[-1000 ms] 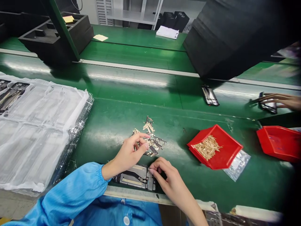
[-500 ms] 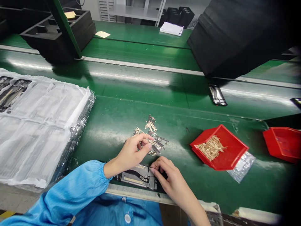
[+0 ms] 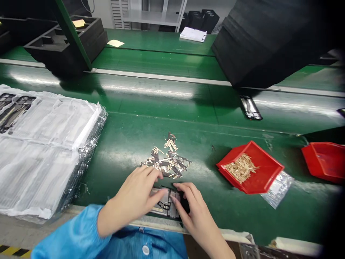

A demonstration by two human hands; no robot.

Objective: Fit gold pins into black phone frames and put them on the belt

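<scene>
A dark phone frame part (image 3: 167, 207) lies at the near edge of the green bench. My left hand (image 3: 134, 198) rests over its left half, fingers pressed down on it. My right hand (image 3: 192, 208) holds its right end with curled fingers. Just beyond my fingers sits a loose pile of small gold metal strips (image 3: 168, 160). Whether a strip is pinched in the left fingers is hidden.
A red tray (image 3: 262, 180) holding gold strips sits to the right on a clear bag (image 3: 277, 189); another red tray (image 3: 325, 162) lies further right. Plastic-wrapped stacked trays (image 3: 45, 147) fill the left. A dark part (image 3: 250, 108) lies on the conveyor, black foam blocks (image 3: 64, 41) behind.
My left hand came back from the strip pile and now lies on the frame part. The right hand stays at the part's right end. The view shifted slightly.
</scene>
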